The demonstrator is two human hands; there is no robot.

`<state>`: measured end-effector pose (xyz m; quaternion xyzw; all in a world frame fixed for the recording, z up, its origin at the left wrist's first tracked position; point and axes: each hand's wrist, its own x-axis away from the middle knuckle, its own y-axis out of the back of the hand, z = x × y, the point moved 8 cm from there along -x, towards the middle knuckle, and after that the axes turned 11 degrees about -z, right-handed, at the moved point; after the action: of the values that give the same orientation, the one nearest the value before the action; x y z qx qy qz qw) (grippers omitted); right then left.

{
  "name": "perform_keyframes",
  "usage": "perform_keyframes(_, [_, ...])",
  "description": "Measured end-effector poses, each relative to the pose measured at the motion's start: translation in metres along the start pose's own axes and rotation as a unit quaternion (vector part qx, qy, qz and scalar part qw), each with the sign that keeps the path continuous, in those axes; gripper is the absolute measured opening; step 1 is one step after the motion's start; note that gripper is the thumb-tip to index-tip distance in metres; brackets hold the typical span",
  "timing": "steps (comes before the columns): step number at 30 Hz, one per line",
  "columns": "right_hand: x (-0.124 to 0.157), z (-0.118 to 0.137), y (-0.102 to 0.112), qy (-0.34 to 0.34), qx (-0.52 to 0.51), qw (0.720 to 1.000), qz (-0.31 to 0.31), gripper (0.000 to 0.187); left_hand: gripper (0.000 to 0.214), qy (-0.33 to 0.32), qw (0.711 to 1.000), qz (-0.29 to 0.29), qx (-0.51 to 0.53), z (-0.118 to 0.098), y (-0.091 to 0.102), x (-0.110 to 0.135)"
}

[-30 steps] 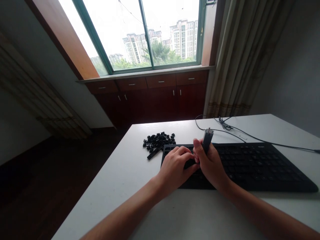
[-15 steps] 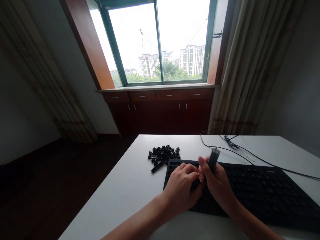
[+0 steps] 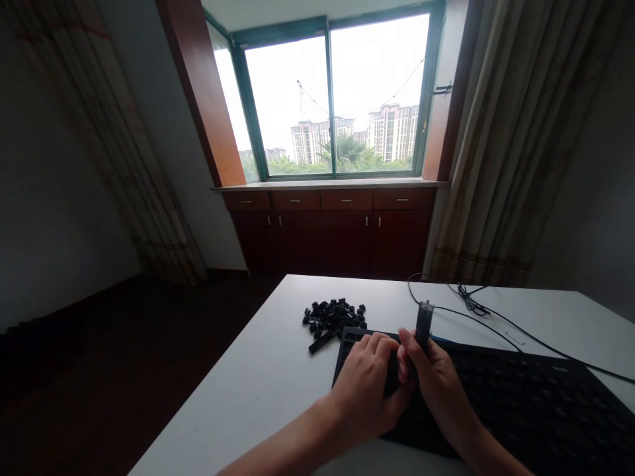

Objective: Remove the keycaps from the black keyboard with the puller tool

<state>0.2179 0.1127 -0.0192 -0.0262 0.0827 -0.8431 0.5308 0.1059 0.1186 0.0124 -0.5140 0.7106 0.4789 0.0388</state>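
Note:
A black keyboard (image 3: 501, 390) lies on the white table, several of its keys out at the upper left corner. My right hand (image 3: 436, 380) is wrapped round a dark, narrow tool (image 3: 424, 322), whose small-pronged end points up; it looks like a keycap puller, though its lower part is hidden. Beside it, over the keyboard's left part, my left hand (image 3: 370, 380) is curled with its fingertips against the right fingers. Whatever those left fingers pinch is hidden. Loose black keycaps (image 3: 333, 314) form a pile past the keyboard's upper left corner, a long keycap (image 3: 321, 342) at its near edge.
A black cable (image 3: 473, 307) runs loosely across the back right of the white table (image 3: 238, 390), bundled in one spot. Near it lies a thin bent wire piece (image 3: 514, 338). Beyond the table are a red-brown cabinet (image 3: 327, 241) and a window.
The whole view has shifted, so the scene sits lower and further right. The tool in my right hand stands more upright. Both hands stay together over the keyboard.

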Motion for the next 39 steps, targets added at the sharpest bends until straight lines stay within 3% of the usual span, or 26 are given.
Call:
perform_keyframes(5, [0.0, -0.004, 0.0, -0.011, -0.029, 0.999, -0.037, 0.047, 0.053, -0.001, 0.991, 0.029, 0.13, -0.006, 0.013, -0.006])
perform_keyframes(10, [-0.002, 0.006, -0.004, 0.045, -0.005, 0.999, -0.021, 0.046, 0.049, 0.121, 0.938, 0.05, 0.321, -0.007, 0.008, -0.025])
perform_keyframes(17, [-0.011, 0.011, -0.01, 0.054, 0.077, 0.996, 0.004, 0.046, 0.044, 0.083, 0.959, 0.039, 0.267, -0.009, -0.017, -0.034])
perform_keyframes(24, [-0.014, 0.004, -0.026, 0.012, 0.123, 0.989, 0.077, 0.049, 0.052, 0.162, 0.922, 0.065, 0.346, 0.011, -0.031, -0.022])
perform_keyframes(30, [-0.013, 0.019, -0.025, 0.109, 0.121, 0.986, 0.019, 0.047, 0.043, 0.127, 0.942, 0.002, 0.312, 0.009, -0.017, -0.029])
perform_keyframes(37, [-0.012, 0.013, -0.012, 0.112, 0.14, 0.982, -0.056, 0.055, 0.042, 0.056, 0.958, 0.042, 0.279, -0.009, -0.015, -0.026])
perform_keyframes(39, [-0.01, 0.014, -0.005, 0.102, 0.139, 0.981, -0.086, 0.057, 0.055, 0.041, 0.966, 0.054, 0.249, -0.013, -0.016, -0.025])
